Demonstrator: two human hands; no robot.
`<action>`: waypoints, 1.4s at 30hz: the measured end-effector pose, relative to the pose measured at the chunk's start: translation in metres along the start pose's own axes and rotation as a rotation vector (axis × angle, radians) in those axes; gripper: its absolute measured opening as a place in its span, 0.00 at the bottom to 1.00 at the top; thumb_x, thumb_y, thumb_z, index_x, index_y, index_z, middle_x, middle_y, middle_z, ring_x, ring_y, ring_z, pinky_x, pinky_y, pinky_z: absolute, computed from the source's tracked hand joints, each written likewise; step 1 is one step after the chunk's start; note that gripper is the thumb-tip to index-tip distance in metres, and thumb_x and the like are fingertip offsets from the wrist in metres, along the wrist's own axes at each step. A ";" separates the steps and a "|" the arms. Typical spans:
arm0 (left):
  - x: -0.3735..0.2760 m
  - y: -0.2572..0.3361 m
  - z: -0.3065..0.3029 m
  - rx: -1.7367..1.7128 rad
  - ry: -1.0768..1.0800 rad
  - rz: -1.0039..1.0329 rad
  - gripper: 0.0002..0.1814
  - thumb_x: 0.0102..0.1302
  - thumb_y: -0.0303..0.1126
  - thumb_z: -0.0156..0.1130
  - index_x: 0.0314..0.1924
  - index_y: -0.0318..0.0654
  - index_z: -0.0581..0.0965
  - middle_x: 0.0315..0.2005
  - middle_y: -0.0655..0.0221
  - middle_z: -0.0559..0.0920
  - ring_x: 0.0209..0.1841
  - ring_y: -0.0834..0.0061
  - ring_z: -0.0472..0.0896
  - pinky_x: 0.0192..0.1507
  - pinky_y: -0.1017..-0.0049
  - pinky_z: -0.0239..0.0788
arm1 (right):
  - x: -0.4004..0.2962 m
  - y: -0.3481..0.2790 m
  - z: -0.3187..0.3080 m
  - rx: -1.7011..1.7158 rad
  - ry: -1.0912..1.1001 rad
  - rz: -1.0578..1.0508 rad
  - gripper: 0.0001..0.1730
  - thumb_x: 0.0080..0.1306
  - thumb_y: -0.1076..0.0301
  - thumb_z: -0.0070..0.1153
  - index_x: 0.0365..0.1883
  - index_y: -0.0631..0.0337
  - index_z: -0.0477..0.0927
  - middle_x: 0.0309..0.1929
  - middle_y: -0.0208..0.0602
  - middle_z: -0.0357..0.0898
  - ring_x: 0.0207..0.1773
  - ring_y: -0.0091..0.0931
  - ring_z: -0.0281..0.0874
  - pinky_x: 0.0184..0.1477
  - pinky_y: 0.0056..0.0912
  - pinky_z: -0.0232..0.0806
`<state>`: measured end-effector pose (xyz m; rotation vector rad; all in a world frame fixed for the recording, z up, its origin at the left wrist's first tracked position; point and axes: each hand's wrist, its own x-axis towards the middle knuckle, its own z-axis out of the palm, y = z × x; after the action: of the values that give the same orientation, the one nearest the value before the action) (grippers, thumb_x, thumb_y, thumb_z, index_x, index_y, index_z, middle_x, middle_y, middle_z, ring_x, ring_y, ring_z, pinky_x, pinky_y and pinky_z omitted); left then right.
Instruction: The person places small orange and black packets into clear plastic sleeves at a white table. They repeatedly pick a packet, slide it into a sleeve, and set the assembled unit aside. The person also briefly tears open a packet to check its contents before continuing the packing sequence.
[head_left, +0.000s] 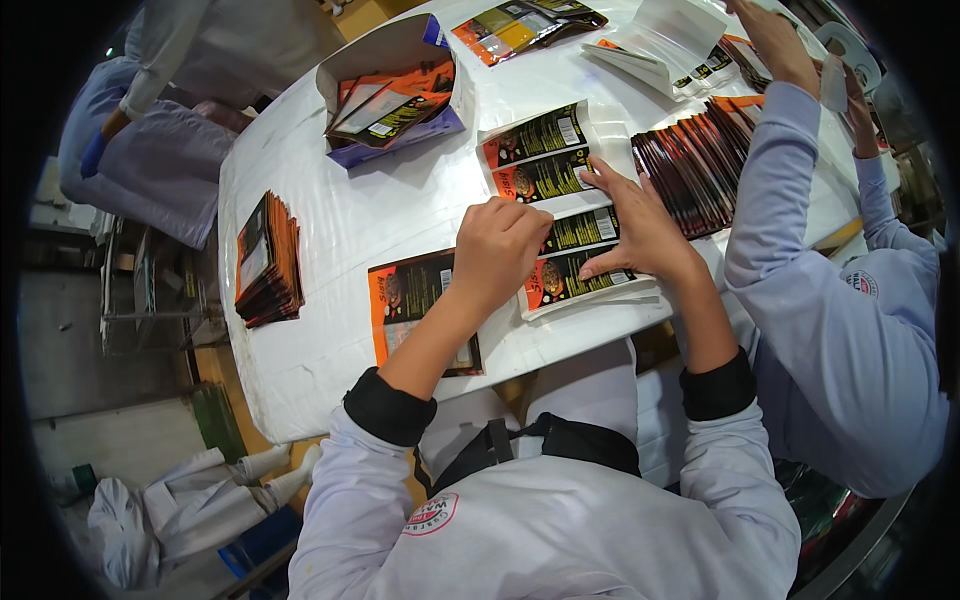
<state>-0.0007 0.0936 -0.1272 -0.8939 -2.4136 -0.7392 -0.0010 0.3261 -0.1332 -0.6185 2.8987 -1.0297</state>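
Note:
My left hand (499, 244) is bent with its fingertips bunched at the left end of a printed sticker label (581, 229); the pinch itself is partly hidden. My right hand (637, 217) lies spread over the white-backed label sheets (544, 135), its thumb on the lower label (559, 277) and its fingers reaching the upper ones. Below my left forearm, a flat black-and-orange pouch (412, 289) lies on the white-covered table (337, 232), partly covered by that arm.
A stack of pouches (268, 262) stands at left. An open carton (405, 142) holds loose pouches. At right is a long row of pouches (694, 169), beside a co-worker's sleeve (780, 165). More pouches (525, 26) lie at the far edge. Another person's gloved hand (94, 154) hangs at upper left.

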 end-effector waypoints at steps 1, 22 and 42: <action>-0.002 0.009 -0.008 -0.056 0.008 -0.035 0.05 0.56 0.25 0.69 0.35 0.40 0.83 0.31 0.71 0.83 0.39 0.70 0.80 0.42 0.71 0.69 | 0.000 0.001 0.000 0.004 0.006 -0.008 0.78 0.31 0.41 0.79 0.76 0.58 0.48 0.69 0.37 0.68 0.75 0.37 0.58 0.75 0.62 0.38; -0.121 -0.080 -0.163 -1.409 0.311 -0.845 0.31 0.57 0.14 0.59 0.61 0.46 0.69 0.46 0.64 0.80 0.38 0.77 0.79 0.35 0.78 0.69 | -0.005 -0.154 0.102 -0.113 -0.039 -0.318 0.34 0.65 0.50 0.60 0.66 0.56 0.70 0.70 0.48 0.65 0.73 0.46 0.59 0.71 0.61 0.52; -0.137 -0.050 -0.141 -0.585 -0.010 -1.047 0.08 0.61 0.24 0.70 0.38 0.30 0.80 0.32 0.69 0.84 0.33 0.86 0.80 0.36 0.83 0.72 | -0.026 -0.153 0.128 -0.243 -0.075 -0.134 0.63 0.48 0.30 0.64 0.70 0.69 0.62 0.75 0.47 0.56 0.79 0.37 0.48 0.74 0.62 0.37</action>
<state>0.0908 -0.0876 -0.1166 0.3198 -2.6091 -1.8498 0.0958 0.1501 -0.1436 -0.8513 2.9729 -0.6498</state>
